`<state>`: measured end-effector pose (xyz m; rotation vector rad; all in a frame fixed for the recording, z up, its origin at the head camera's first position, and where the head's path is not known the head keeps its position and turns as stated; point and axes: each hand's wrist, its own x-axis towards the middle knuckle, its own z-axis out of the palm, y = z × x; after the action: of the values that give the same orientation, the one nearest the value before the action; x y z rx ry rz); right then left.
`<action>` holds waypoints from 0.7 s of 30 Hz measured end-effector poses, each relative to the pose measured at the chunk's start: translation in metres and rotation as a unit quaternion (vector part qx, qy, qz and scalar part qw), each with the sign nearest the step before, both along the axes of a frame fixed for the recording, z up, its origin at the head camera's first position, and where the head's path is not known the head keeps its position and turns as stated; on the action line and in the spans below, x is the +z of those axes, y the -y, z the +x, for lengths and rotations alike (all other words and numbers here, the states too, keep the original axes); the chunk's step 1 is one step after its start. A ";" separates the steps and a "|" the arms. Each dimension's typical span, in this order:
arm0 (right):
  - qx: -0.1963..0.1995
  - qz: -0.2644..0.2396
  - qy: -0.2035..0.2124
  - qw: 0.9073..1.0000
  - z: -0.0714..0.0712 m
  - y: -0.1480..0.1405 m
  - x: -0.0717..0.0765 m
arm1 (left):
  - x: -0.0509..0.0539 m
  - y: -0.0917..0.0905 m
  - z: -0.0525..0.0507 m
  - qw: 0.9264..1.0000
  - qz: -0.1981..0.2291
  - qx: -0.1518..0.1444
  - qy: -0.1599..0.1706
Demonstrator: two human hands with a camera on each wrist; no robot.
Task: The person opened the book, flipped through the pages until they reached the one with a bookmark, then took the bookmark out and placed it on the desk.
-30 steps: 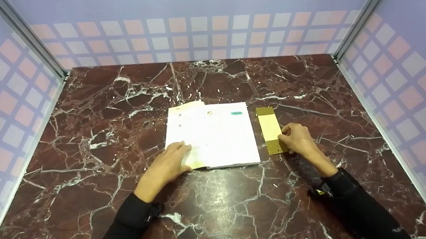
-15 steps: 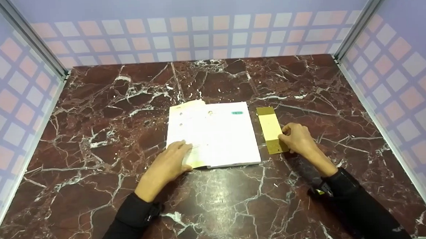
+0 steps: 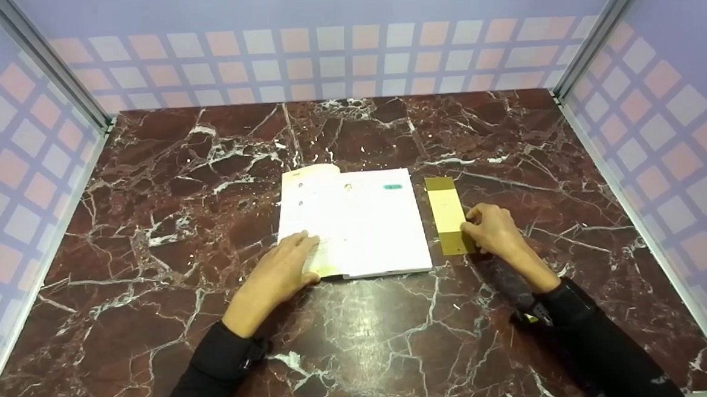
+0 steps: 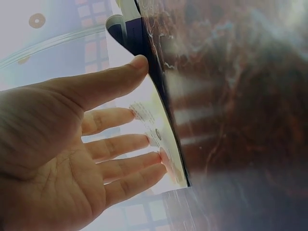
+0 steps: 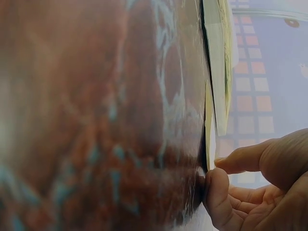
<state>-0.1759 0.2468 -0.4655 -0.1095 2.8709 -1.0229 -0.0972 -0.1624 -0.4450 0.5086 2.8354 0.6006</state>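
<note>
An open book (image 3: pixel 385 227) lies in the middle of the table, its right page washed out by glare. My left hand (image 3: pixel 275 269) rests on the near part of the left page with straight, slightly spread fingers. That page (image 4: pixel 166 163) bows up, and the left wrist view shows the thumb along its near edge. Right of the book lies a long yellow bookmark (image 3: pixel 447 212) with darker gold ends and a tiny hole near its close end. My right hand (image 3: pixel 495 230) pinches the bookmark's right edge between thumb and finger. In the right wrist view its thin edge (image 5: pixel 209 130) meets the fingertips.
The dark red marbled table (image 3: pixel 173 329) surrounds the book and bookmark. A checkered back wall (image 3: pixel 322 61) and similar side walls enclose it. A small yellow-green thing (image 3: pixel 530 319) shows at the right cuff.
The left page's far edge has lifted a little and curves more. Both hands stay nearly where they were, and the bookmark has barely moved.
</note>
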 end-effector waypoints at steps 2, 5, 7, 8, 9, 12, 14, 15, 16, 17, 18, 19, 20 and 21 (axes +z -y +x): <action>0.001 -0.001 0.000 1.000 0.000 0.000 0.000 | 0.001 0.000 0.001 1.000 0.002 -0.003 -0.007; 0.001 -0.001 -0.002 1.000 0.000 -0.001 0.000 | 0.003 0.000 0.002 1.000 0.003 -0.008 -0.019; -0.001 0.004 -0.004 1.000 0.000 -0.002 0.001 | 0.005 -0.001 0.003 1.000 0.006 -0.011 -0.028; -0.002 0.009 -0.005 1.000 0.000 -0.002 0.001 | 0.005 -0.001 0.003 0.999 0.008 -0.012 -0.031; -0.003 0.017 -0.008 1.000 0.000 -0.003 0.001 | 0.006 -0.001 0.004 0.999 0.009 -0.013 -0.036; -0.009 0.045 -0.011 0.999 0.001 -0.005 0.003 | 0.008 -0.002 0.005 0.998 0.013 -0.016 -0.051; -0.012 0.063 -0.010 0.998 0.002 -0.006 0.005 | 0.009 -0.003 0.006 0.998 0.011 -0.021 -0.063; -0.013 0.069 -0.009 0.997 0.002 -0.006 0.006 | 0.010 -0.003 0.007 0.997 0.008 -0.024 -0.070; -0.016 0.073 -0.007 0.997 0.002 -0.007 0.007 | 0.011 -0.004 0.007 0.996 0.006 -0.028 -0.080; -0.017 0.075 -0.005 0.997 0.002 -0.007 0.008 | 0.011 -0.004 0.008 0.996 0.003 -0.031 -0.089; -0.018 0.077 -0.003 0.997 0.003 -0.007 0.009 | 0.012 -0.005 0.009 0.995 -0.001 -0.035 -0.098; -0.019 0.079 -0.003 0.997 0.003 -0.007 0.009 | 0.014 -0.006 0.010 0.994 -0.005 -0.036 -0.104; -0.021 0.080 -0.002 0.997 0.003 -0.008 0.010 | 0.015 -0.007 0.010 0.993 -0.008 -0.037 -0.110; -0.022 0.080 -0.002 0.997 0.003 -0.008 0.010 | 0.017 -0.008 0.011 0.992 -0.012 -0.038 -0.116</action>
<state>-0.1731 0.2550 -0.4554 -0.0387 2.9581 -0.7943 -0.0862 -0.1541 -0.4284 0.7230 3.0187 0.5243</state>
